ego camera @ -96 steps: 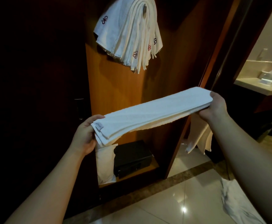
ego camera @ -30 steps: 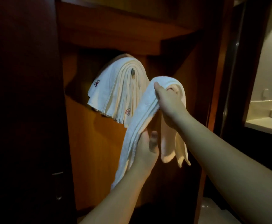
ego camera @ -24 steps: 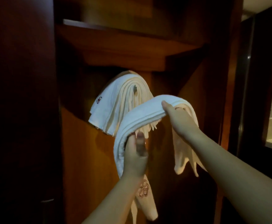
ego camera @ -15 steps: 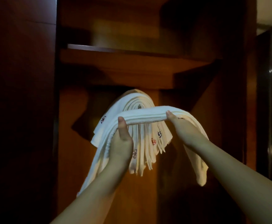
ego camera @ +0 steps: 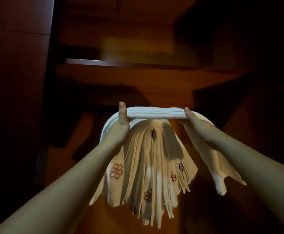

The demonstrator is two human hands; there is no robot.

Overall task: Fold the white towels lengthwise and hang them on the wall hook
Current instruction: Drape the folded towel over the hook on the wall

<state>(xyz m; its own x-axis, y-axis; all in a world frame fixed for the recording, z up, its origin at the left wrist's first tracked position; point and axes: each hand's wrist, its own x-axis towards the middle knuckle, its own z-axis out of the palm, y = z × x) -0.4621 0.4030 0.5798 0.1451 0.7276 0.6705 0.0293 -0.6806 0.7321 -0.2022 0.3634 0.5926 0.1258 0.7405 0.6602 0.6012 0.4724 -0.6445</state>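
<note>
The towel (ego camera: 154,113) has gone up above the hook (ego camera: 154,133).
Left hand (ego camera: 121,122) and right hand (ego camera: 196,121) both hold it tight, ready to hang.

Two bare forearms reach in from the lower corners of the head view, with no sleeves on either as far as the frame shows. The bare left hand (ego camera: 123,122) and bare right hand (ego camera: 194,121) carry no rings, watch, bracelets or gloves.
</note>
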